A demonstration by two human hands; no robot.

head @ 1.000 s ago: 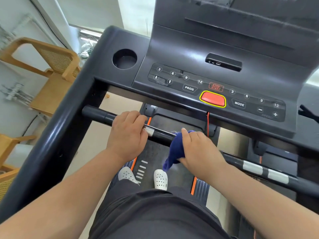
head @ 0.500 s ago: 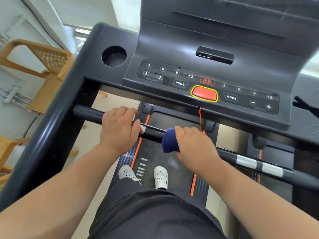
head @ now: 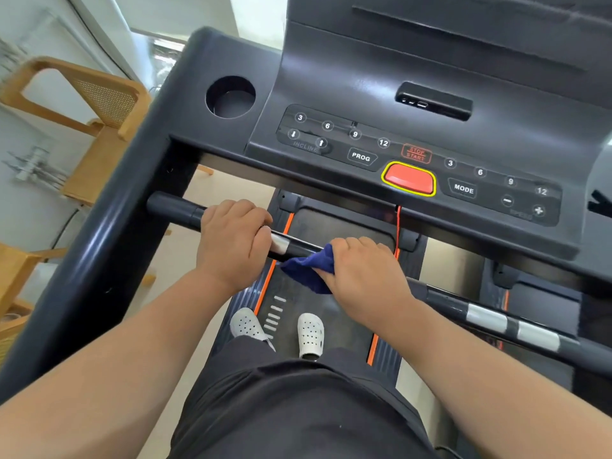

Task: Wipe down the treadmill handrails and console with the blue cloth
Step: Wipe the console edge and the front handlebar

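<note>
the handrail (head: 172, 208) is gripped near its left end by the left hand (head: 231, 243), and just right of it the blue cloth (head: 308, 271) is clamped on the bar by the right hand (head: 361, 276); the cloth, bunched half a second earlier, is now draped lower. rightward the rail is left bare. beyond, "incline", "prog", "stop start" and "mode" are printed on the console (head: 347, 87).

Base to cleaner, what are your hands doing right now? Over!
Left hand grips the front bar, bare. Right hand holds the blue cloth against the bar. Nothing in the way; red cord hangs close behind right hand.
</note>
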